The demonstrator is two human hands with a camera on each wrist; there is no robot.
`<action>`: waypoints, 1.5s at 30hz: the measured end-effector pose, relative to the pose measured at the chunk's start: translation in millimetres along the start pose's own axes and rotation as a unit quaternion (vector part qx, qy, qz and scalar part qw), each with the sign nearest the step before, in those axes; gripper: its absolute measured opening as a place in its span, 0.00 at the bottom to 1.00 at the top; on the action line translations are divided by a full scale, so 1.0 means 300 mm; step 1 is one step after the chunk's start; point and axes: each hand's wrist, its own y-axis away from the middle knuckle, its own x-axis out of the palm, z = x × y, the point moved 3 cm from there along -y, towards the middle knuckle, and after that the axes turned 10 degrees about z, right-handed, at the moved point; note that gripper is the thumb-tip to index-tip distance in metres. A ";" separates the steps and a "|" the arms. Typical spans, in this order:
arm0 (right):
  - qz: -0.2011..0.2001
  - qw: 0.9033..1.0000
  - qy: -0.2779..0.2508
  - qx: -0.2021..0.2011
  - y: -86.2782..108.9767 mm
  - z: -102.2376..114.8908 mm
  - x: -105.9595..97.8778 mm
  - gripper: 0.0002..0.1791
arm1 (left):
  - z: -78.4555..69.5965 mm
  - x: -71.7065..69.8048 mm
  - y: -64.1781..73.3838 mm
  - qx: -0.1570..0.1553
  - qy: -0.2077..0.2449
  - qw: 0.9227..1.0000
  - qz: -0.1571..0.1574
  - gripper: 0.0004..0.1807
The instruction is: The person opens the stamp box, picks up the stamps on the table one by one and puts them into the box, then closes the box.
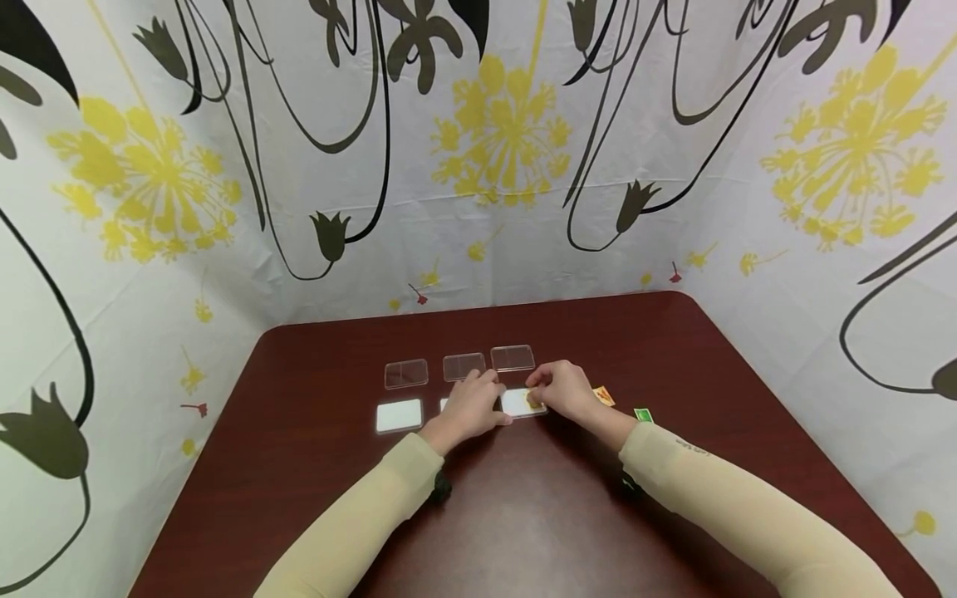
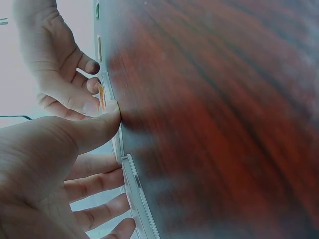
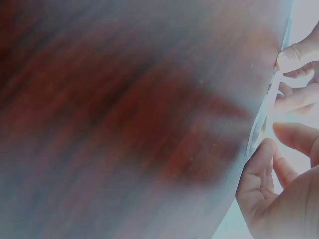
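Observation:
A shallow white case (image 1: 516,404) lies on the table between the two hands. My left hand (image 1: 473,405) steadies its left end, thumb at the near edge and fingers towards the far side. Those fingers partly cover a second white case (image 2: 137,191). Above the right end of the first case, my right hand (image 1: 566,390) pinches a small yellow-orange card (image 2: 101,95) between thumb and fingers. The print on that card is too small to read. In the right wrist view the right fingertips are close to the case's edge, and glare hides the card.
A third white case (image 1: 399,416) lies to the left. Behind stand three clear plastic lids: left lid (image 1: 406,374), middle lid (image 1: 464,366), right lid (image 1: 512,358). An orange card (image 1: 604,397) and a green card (image 1: 644,414) lie right, on the dark red table (image 1: 329,490).

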 end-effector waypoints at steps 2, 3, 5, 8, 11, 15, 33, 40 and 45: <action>0.001 1.000 0.004 -0.001 0.002 0.003 -0.002 0.07 | 0.001 0.000 -0.001 0.000 -0.002 1.000 -0.001 0.29; 0.003 1.000 0.006 -0.003 0.002 0.002 -0.001 0.08 | 0.001 0.000 -0.002 0.000 -0.003 1.000 -0.001 0.28; 0.009 1.000 0.006 -0.002 0.002 0.002 0.000 0.08 | 0.002 -0.001 -0.003 0.000 -0.005 1.000 -0.002 0.28; 0.014 1.000 0.008 -0.004 0.001 0.001 0.000 0.09 | 0.002 -0.002 -0.002 -0.001 -0.005 1.000 0.000 0.29; 0.015 1.000 0.008 -0.006 0.000 0.000 -0.005 0.08 | 0.001 -0.004 -0.002 -0.003 -0.003 1.000 0.002 0.29; 0.017 1.000 0.002 -0.004 -0.002 -0.001 -0.019 0.06 | -0.002 -0.006 -0.002 -0.008 -0.003 1.000 0.006 0.29; 0.043 0.993 -0.105 0.010 0.066 -0.023 -0.170 0.13 | -0.002 0.002 0.000 -0.009 -0.015 1.000 0.008 0.31; 0.043 0.992 -0.113 0.019 0.104 -0.081 -0.236 0.14 | -0.002 0.005 0.004 -0.005 -0.021 1.000 0.002 0.31; 0.052 0.995 -0.086 0.020 0.122 -0.140 -0.262 0.16 | -0.002 0.004 0.005 -0.003 -0.020 1.000 -0.001 0.31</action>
